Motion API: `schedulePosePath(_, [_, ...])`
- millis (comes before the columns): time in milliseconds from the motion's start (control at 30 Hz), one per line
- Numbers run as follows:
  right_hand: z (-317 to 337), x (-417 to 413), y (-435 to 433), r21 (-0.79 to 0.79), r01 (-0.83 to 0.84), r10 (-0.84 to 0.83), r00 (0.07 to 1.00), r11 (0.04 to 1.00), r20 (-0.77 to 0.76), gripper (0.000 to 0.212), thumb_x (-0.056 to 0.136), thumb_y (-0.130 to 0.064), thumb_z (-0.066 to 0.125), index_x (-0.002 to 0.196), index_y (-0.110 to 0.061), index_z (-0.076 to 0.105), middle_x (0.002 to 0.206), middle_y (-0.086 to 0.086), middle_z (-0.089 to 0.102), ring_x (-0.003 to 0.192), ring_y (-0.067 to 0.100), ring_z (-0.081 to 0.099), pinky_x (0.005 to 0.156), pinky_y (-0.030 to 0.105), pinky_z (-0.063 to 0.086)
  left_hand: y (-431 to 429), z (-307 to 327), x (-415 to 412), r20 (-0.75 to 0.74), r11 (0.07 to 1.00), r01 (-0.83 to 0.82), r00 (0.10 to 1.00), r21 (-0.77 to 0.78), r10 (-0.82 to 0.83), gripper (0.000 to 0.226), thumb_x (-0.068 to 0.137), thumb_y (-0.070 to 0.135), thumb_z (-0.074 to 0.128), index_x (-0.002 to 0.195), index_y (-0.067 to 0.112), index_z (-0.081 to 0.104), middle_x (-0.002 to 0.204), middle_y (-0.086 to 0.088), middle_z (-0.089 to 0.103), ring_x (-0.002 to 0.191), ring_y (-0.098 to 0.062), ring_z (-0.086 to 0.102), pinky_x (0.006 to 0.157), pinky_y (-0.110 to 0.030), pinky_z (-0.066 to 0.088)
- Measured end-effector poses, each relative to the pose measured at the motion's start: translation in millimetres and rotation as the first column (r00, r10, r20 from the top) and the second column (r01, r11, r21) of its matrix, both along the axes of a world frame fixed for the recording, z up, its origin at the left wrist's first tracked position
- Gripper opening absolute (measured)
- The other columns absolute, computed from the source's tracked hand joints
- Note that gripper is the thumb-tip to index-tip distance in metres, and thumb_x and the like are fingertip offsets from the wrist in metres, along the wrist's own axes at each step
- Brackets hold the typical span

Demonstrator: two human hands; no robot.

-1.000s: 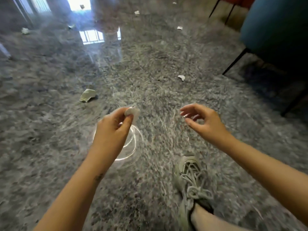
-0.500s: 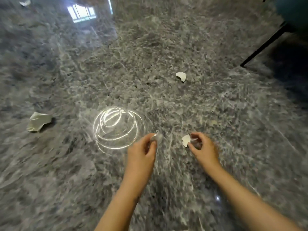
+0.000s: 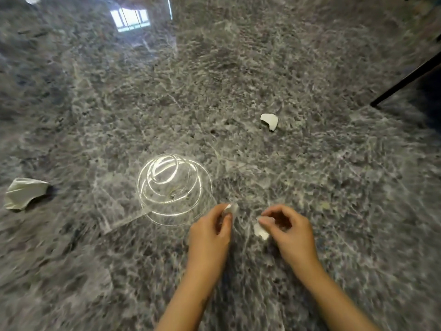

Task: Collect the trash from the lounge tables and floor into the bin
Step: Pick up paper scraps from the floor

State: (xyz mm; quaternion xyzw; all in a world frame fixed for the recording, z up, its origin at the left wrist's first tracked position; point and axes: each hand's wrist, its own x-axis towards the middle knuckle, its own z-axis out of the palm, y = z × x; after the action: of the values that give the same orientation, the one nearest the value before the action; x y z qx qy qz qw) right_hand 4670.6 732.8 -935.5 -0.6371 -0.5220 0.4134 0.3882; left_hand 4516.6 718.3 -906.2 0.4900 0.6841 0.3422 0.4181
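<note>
While left hand (image 3: 210, 232) pinches paper scrap (image 3: 231, 209), right hand (image 3: 288, 231) pinches second scrap (image 3: 260, 231), grey floor (image 3: 238, 68) beneath.

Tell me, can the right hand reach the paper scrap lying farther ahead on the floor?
Probably yes, with a forward lean: only bare floor lies between the right hand and the far scrap. However, it pinches a near scrap, so the grip is occupied.
</note>
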Motion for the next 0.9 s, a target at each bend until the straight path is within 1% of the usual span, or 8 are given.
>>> schedulePosePath(67, [12, -13, 7, 0.012, 0.014, -0.01, 0.974, 1.0, -0.225, 0.022, 0.071, 0.007, 0.071, 0.069, -0.013, 0.062, 0.062, -0.007, 0.066, 0.061, 0.0, 0.06, 0.062, 0.011, 0.048, 2, 1, 2, 0.034, 1.0, 0.017, 0.999, 0.015, -0.018, 0.016, 0.093, 0.017, 0.056, 0.098, 0.023, 0.069, 0.076, 0.011, 0.068, 0.073, 0.002, 0.061, 0.062, -0.015, 0.045])
schedulePosePath(200, [18, -27, 17, 0.017, 0.015, -0.009, 0.944, 1.0, -0.33, 0.013, 0.07, 0.008, 0.071, 0.072, -0.002, 0.062, 0.06, -0.007, 0.066, 0.061, 0.001, 0.061, 0.061, 0.012, 0.047, 3, 7, 6, 0.122, 0.999, 0.012, 0.992, 0.038, -0.017, 0.022, 0.092, 0.017, 0.055, 0.097, 0.036, 0.065, 0.075, 0.009, 0.069, 0.068, -0.002, 0.062, 0.063, -0.02, 0.048])
schedulePosePath(300, [17, -32, 20, 0.069, 0.021, -0.003, 0.967, 0.997, -0.256, 0.014, 0.066, 0.001, 0.076, 0.068, -0.008, 0.065, 0.067, -0.003, 0.062, 0.063, 0.004, 0.056, 0.062, 0.013, 0.044, 2, 10, 10, 0.149, 0.998, 0.042, 0.988, 0.056, -0.05, 0.024, 0.091, 0.017, 0.056, 0.095, 0.039, 0.064, 0.073, 0.005, 0.068, 0.061, -0.007, 0.058, 0.059, -0.022, 0.047])
schedulePosePath(400, [17, -36, 23, 0.062, 0.016, 0.004, 0.953, 0.998, -0.302, 0.011, 0.067, 0.004, 0.074, 0.069, -0.004, 0.067, 0.066, 0.001, 0.064, 0.062, 0.004, 0.059, 0.063, 0.014, 0.047, 6, 6, 11, 0.084, 0.995, 0.057, 0.994, 0.083, -0.064, 0.022, 0.088, 0.016, 0.062, 0.097, 0.036, 0.065, 0.074, 0.01, 0.069, 0.067, -0.002, 0.062, 0.059, -0.017, 0.048])
schedulePosePath(500, [20, -33, 37, 0.074, -0.049, 0.067, 0.961, 0.996, -0.269, 0.013, 0.071, -0.006, 0.073, 0.071, -0.019, 0.071, 0.069, -0.004, 0.07, 0.068, 0.008, 0.063, 0.067, 0.022, 0.05, 14, -1, 5, 0.034, 0.996, 0.011, 0.999, 0.084, -0.014, 0.022, 0.088, 0.006, 0.058, 0.096, 0.023, 0.071, 0.066, 0.017, 0.063, 0.064, 0.008, 0.057, 0.057, -0.009, 0.04])
schedulePosePath(600, [15, -26, 72, 0.119, -0.019, 0.039, 0.985, 0.993, -0.167, 0.017, 0.074, -0.009, 0.072, 0.075, -0.026, 0.069, 0.072, -0.013, 0.069, 0.067, -0.001, 0.061, 0.066, 0.019, 0.048, 27, -5, -3, -0.006, 0.995, -0.033, 0.999, 0.092, 0.034, 0.024, 0.086, 0.003, 0.057, 0.098, 0.018, 0.071, 0.07, 0.019, 0.063, 0.066, 0.012, 0.056, 0.058, -0.008, 0.039])
schedulePosePath(733, [-5, -13, 130, 0.16, 0.065, -0.055, 0.997, 0.985, -0.062, 0.01, 0.08, -0.008, 0.07, 0.087, -0.013, 0.068, 0.077, -0.006, 0.065, 0.066, -0.009, 0.056, 0.065, 0.011, 0.044, 53, -9, -8, -0.022, 0.991, -0.059, 0.998, 0.119, 0.062, 0.017, 0.087, 0.002, 0.055, 0.089, 0.012, 0.069, 0.058, 0.019, 0.052, 0.057, 0.012, 0.05, 0.054, -0.008, 0.036])
schedulePosePath(900, [-26, 3, 188, 0.257, 0.162, -0.168, 0.986, 0.953, 0.0, 0.022, 0.078, 0.005, 0.067, 0.099, 0.008, 0.061, 0.088, 0.003, 0.059, 0.068, -0.019, 0.051, 0.067, -0.001, 0.037, 84, -14, -9, -0.051, 0.993, -0.059, 0.997, 0.106, 0.065, 0.016, 0.09, 0.007, 0.053, 0.089, 0.013, 0.067, 0.06, 0.009, 0.052, 0.055, -0.003, 0.044, 0.052, -0.017, 0.032])
